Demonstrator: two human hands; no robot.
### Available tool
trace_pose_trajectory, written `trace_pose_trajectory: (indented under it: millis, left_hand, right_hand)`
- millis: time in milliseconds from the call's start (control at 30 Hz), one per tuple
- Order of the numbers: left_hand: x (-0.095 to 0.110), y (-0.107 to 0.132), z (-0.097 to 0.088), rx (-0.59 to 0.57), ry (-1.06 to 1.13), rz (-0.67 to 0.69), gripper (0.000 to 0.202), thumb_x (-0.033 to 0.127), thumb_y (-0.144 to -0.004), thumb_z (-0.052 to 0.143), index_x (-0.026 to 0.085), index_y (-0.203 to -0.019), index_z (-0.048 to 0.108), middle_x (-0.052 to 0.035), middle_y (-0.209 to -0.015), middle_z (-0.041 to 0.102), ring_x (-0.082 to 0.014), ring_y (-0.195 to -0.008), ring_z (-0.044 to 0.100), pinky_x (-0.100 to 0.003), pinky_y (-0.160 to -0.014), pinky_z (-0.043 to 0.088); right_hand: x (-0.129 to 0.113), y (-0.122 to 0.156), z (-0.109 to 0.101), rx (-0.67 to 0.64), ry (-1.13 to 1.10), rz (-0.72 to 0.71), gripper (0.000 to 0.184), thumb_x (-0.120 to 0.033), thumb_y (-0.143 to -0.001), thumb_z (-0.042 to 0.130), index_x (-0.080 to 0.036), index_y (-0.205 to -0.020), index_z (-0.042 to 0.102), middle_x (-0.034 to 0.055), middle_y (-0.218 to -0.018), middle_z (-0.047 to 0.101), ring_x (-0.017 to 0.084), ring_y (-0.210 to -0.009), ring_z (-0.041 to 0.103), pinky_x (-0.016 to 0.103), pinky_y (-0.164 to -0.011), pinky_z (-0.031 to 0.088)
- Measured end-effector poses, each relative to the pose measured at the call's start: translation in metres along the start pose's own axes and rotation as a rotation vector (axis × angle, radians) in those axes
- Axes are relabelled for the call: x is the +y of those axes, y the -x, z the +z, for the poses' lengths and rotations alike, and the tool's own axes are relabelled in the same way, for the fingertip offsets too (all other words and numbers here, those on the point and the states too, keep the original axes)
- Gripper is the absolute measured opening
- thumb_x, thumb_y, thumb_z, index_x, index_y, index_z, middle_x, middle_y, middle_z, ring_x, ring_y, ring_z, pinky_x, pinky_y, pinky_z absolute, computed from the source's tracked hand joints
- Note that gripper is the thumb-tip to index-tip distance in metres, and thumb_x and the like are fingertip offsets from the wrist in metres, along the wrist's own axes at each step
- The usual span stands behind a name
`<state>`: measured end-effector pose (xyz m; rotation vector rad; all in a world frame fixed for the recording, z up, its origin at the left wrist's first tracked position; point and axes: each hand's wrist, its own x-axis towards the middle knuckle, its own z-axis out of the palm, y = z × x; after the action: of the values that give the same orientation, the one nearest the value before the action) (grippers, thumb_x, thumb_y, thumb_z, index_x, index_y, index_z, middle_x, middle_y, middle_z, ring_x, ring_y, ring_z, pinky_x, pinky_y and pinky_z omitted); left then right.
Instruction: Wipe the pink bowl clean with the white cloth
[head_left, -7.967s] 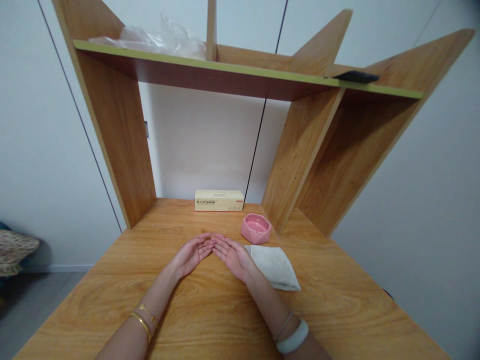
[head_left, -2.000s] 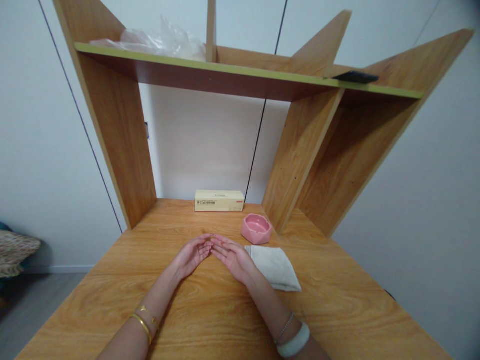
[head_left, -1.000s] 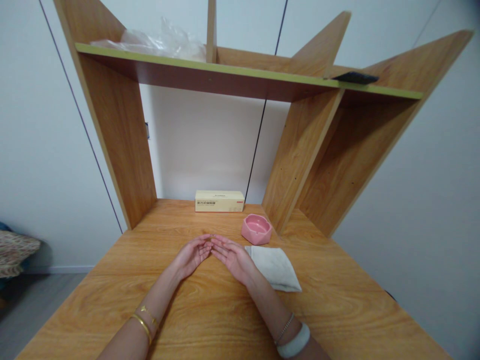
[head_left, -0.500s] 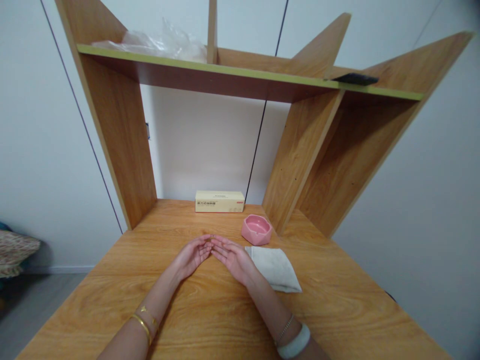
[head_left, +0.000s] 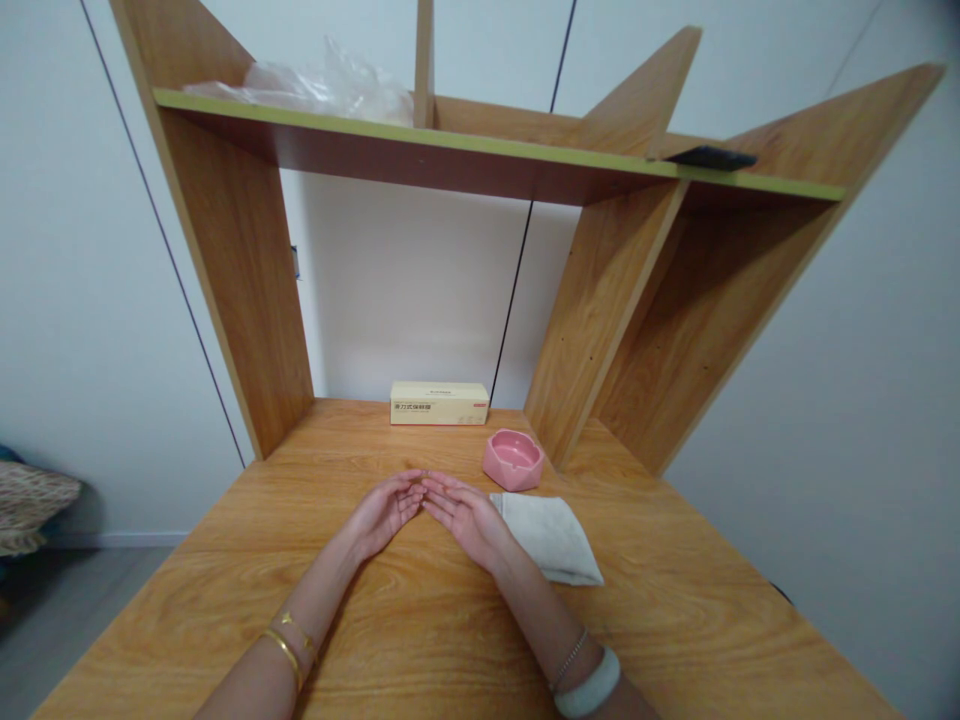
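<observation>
My left hand [head_left: 381, 513] and my right hand [head_left: 466, 515] lie flat on the wooden desk [head_left: 420, 620], palms down, fingers stretched out, fingertips meeting in the middle. Neither hand holds anything. A folded white cloth [head_left: 551, 536] lies just right of my right hand, almost touching its wrist. A pink ashtray [head_left: 512, 459] stands behind the cloth. A beige cardboard box [head_left: 439, 402] rests at the back of the desk against the wall.
A wooden shelf [head_left: 480, 140] spans above the desk on slanted side panels. On it sit a crumpled clear plastic bag [head_left: 322, 80] at the left and a dark flat object [head_left: 711, 156] at the right. Floor shows at the lower left.
</observation>
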<state>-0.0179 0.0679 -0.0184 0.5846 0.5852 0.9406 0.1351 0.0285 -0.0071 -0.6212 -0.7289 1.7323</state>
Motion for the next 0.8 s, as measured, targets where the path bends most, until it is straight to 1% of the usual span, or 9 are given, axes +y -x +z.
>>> trace_pose_trajectory:
  millis: [300,600,700,800]
  left_hand:
    - [0.000,0.000,0.000,-0.002,-0.003,0.003,0.018,0.004,-0.078,0.049,0.010,-0.091,0.060,-0.0043,-0.066,0.065,-0.0084,-0.059,0.062,-0.017,-0.063,0.050]
    - [0.000,0.000,-0.002,0.002,-0.029,0.005,0.017,0.005,-0.078,0.050,0.010,-0.091,0.060,-0.0046,-0.068,0.065,-0.0090,-0.061,0.062,-0.018,-0.065,0.050]
    - [0.000,0.000,-0.001,0.007,-0.049,0.010,0.016,0.006,-0.078,0.050,0.010,-0.090,0.059,-0.0046,-0.070,0.065,-0.0089,-0.063,0.062,-0.018,-0.066,0.050]
    - [0.000,0.000,0.000,0.012,-0.081,0.015,0.015,0.007,-0.078,0.051,0.011,-0.090,0.060,-0.0044,-0.069,0.064,-0.0086,-0.062,0.061,-0.017,-0.065,0.049]
  right_hand:
    - [0.000,0.000,0.001,0.005,-0.015,-0.001,0.028,-0.014,-0.062,0.062,-0.013,-0.090,0.065,0.0087,-0.102,0.065,0.019,-0.103,0.055,0.035,-0.097,0.033]
    - [0.002,0.001,0.001,0.003,0.020,-0.021,0.030,-0.017,-0.063,0.063,-0.013,-0.093,0.064,0.0103,-0.104,0.064,0.019,-0.103,0.055,0.036,-0.096,0.034]
    - [-0.004,0.002,0.005,0.023,0.073,-0.057,0.030,-0.019,-0.063,0.065,-0.014,-0.092,0.064,0.0104,-0.101,0.065,0.020,-0.099,0.058,0.037,-0.094,0.035]
    - [-0.021,0.006,0.006,0.080,0.205,-0.122,0.030,-0.022,-0.062,0.066,-0.015,-0.091,0.064,0.0087,-0.094,0.066,0.018,-0.092,0.060,0.035,-0.090,0.038]
